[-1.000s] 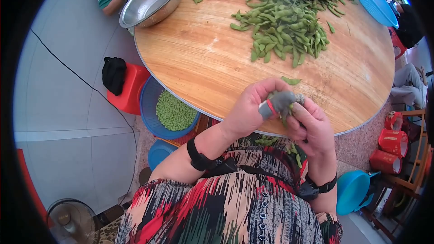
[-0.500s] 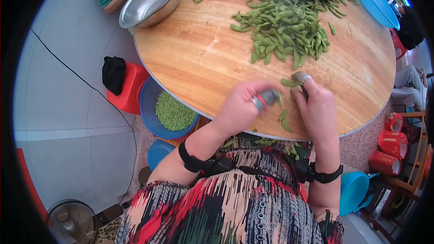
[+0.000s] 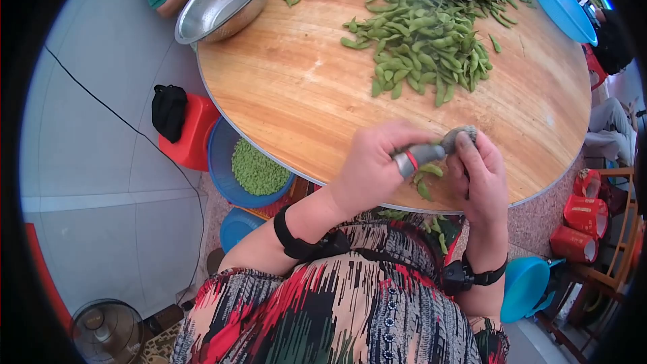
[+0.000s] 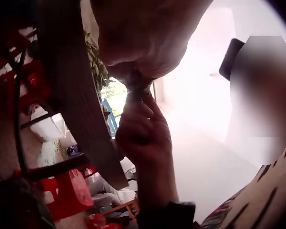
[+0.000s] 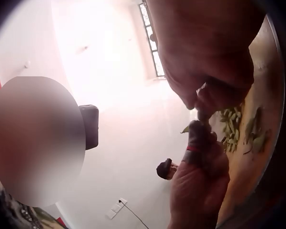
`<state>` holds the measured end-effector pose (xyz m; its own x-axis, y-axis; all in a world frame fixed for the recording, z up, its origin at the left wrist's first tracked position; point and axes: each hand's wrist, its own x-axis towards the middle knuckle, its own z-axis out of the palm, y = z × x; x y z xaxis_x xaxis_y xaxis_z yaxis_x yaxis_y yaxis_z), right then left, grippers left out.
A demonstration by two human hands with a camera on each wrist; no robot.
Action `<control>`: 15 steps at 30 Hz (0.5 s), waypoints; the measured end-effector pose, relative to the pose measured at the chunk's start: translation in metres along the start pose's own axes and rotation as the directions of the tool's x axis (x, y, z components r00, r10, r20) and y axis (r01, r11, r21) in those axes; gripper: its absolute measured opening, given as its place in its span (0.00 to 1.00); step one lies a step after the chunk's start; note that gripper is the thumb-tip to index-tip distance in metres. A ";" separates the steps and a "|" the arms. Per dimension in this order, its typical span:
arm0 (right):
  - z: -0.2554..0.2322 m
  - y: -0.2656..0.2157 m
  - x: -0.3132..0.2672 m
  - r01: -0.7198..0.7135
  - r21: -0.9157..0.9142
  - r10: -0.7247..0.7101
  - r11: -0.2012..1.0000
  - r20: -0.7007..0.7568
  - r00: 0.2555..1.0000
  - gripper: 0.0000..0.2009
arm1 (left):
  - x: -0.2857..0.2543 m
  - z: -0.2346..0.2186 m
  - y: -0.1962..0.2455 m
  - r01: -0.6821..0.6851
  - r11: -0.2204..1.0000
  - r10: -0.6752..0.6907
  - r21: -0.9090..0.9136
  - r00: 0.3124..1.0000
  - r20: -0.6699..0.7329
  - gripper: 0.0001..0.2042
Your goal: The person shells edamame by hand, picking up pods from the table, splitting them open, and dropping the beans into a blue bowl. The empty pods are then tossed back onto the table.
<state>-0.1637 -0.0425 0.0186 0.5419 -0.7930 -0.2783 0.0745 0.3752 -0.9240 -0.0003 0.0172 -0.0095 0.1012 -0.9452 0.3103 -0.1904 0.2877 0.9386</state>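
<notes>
In the head view, both hands meet over the near edge of the round wooden table (image 3: 290, 94). The left hand (image 3: 374, 165), its thumb covered in grey with a red band, pinches a green pod at the fingertips. The right hand (image 3: 480, 175) wears a grey finger cover and grips the same pod, mostly hidden between the fingers. From the right wrist view, a green pod tip (image 5: 185, 129) pokes out beside the left thumb. Loose pods (image 3: 424, 189) lie just under the hands. A large heap of pods (image 3: 424, 47) is farther back.
A metal colander (image 3: 226, 0) sits at the table's left edge, and a blue basket (image 3: 563, 3) at the far right. Below the table's left side stands a blue basin holding shelled beans (image 3: 259, 167), beside a red stool (image 3: 195, 131). Pods lie on the lap.
The hands came apart half a second ago and are together again. The right hand has drawn back from the table toward the body; more pods lie beneath the hands than a second ago.
</notes>
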 end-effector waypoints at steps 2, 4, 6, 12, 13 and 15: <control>0.006 0.000 -0.003 0.025 -0.008 -0.026 1.000 -0.019 0.999 0.10 | 0.001 0.002 0.000 0.168 0.951 -0.182 -0.259 0.983 -0.032 0.09; 0.007 0.000 -0.006 0.054 -0.018 -0.055 0.998 -0.039 0.998 0.10 | 0.003 0.004 0.002 0.301 0.811 -0.356 -0.502 0.934 -0.014 0.08; 0.004 0.004 -0.009 -0.092 0.135 0.064 0.987 0.196 0.978 0.10 | 0.003 0.005 0.006 0.326 0.693 -0.406 -0.643 0.914 0.026 0.05; 0.007 0.004 -0.006 -0.110 0.103 0.089 0.989 0.193 0.977 0.10 | 0.001 0.012 0.001 0.298 0.752 -0.404 -0.588 0.913 -0.054 0.08; 0.007 0.004 -0.005 -0.107 0.103 0.086 0.989 0.193 0.977 0.10 | 0.002 0.012 0.002 0.297 0.753 -0.402 -0.587 0.914 -0.054 0.08; 0.008 0.007 -0.006 -0.043 -0.016 0.044 0.999 0.128 0.991 0.08 | 0.003 0.011 0.003 0.279 0.751 -0.389 -0.599 0.919 -0.059 0.09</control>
<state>-0.1598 -0.0317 0.0159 0.6475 -0.7075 -0.2831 0.0380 0.4010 -0.9153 -0.0109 0.0134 -0.0077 0.2244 -0.9719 -0.0707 0.4699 0.0444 0.8816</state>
